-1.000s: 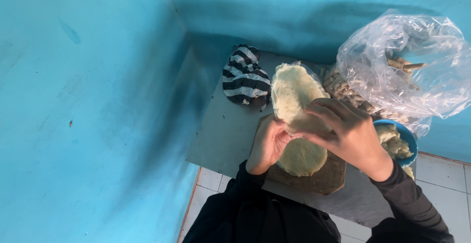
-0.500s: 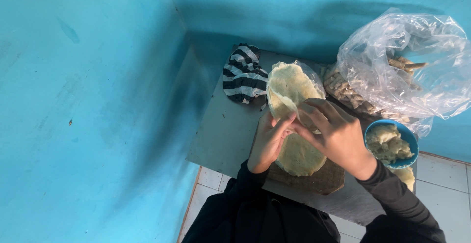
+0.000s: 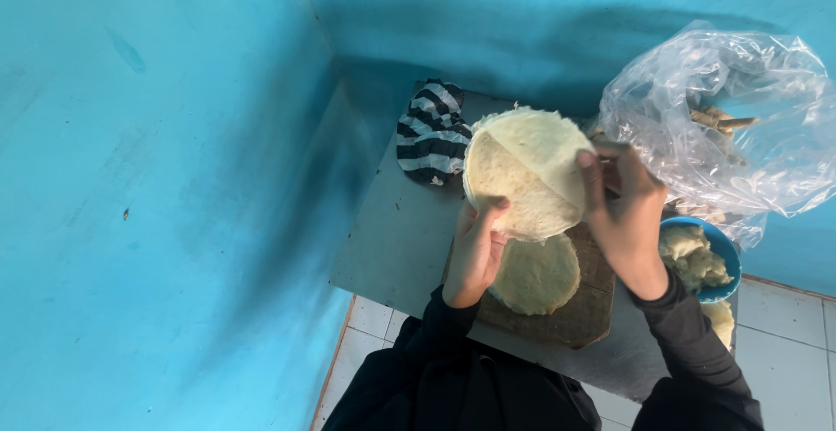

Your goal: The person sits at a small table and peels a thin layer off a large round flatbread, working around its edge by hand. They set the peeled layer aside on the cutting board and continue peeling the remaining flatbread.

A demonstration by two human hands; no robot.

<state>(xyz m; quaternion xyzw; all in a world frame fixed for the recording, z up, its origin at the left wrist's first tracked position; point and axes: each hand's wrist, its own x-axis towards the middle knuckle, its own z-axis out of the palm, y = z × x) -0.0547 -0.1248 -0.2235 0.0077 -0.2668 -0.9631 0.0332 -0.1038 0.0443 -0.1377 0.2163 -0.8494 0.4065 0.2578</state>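
The left hand (image 3: 475, 252) and the right hand (image 3: 623, 213) hold up a round, pale flatbread (image 3: 527, 174) between them, above the middle of the small grey table (image 3: 392, 239). The left fingers are curled closed on the flatbread's near-left edge, thumb on top; the right fingers pinch its right rim, closed on it as well. The flatbread is partly folded (one flap lies over the upper right half), and it hangs tilted, clear of what lies beneath. Just under it, a second flat dough round (image 3: 535, 274) lies on a dark wooden board (image 3: 592, 305), which sits at the table's near edge. A black-and-white striped cloth (image 3: 431, 135) is bunched at the far left corner of the table. At the table's right edge stands a blue bowl (image 3: 727, 257) of dough lumps (image 3: 692, 257), and behind it a crumpled clear plastic bag (image 3: 731, 109) rests against the turquoise wall (image 3: 157, 178). Both sleeves are black.
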